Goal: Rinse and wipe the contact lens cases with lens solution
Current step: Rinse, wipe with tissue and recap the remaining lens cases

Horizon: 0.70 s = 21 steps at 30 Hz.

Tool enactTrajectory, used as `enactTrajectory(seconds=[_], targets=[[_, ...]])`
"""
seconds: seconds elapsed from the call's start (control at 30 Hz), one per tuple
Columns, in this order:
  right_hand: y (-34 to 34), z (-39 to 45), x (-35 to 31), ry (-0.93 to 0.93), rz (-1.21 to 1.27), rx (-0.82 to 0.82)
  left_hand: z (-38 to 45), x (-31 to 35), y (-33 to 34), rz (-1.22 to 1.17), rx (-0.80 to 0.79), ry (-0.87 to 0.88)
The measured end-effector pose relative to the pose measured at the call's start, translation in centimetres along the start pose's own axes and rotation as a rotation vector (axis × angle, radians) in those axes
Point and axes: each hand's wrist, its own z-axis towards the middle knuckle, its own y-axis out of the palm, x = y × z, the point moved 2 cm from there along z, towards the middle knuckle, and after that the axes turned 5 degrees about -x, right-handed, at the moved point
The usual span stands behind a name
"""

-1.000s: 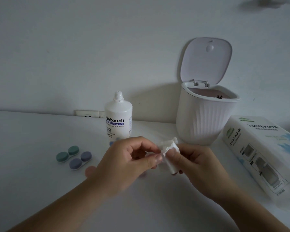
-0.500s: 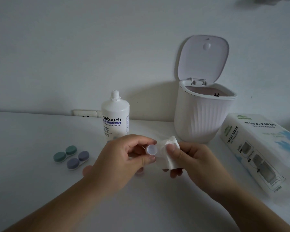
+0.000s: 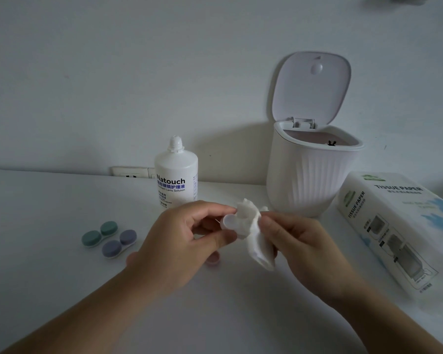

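Observation:
My left hand point(image 3: 179, 241) pinches a pale, translucent lens case point(image 3: 229, 222) between thumb and fingers above the table. My right hand point(image 3: 302, 246) grips a crumpled white tissue point(image 3: 253, 233) and holds it against the case's open cup. A pink cap point(image 3: 212, 259) lies on the table under my left hand, mostly hidden. A green lens case point(image 3: 99, 233) and a purple lens case point(image 3: 119, 243), both capped, lie side by side to the left. The white lens solution bottle point(image 3: 175, 175) stands upright behind my left hand.
A white ribbed bin point(image 3: 310, 175) with its lid up stands at the back right against the wall. A tissue paper pack point(image 3: 399, 231) lies along the right side. A wall socket point(image 3: 132, 172) sits behind the bottle.
The case's cup has come out from under the tissue. The tissue now hangs longer from my right hand and presses at the cup. Both hands stayed in about the same place.

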Motion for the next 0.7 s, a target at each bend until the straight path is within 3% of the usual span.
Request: enactTrajectory(seconds=[0.43,0.7], targets=[[0.3,-0.4,0.4,0.191,0.067,-0.225,-0.2,0.3,0.4,0.176,-0.06,0.208],[0.1,-0.3,0.2,0.068,-0.016,-0.118,-0.6,0.6,1.2,0.446,0.024,0.509]])
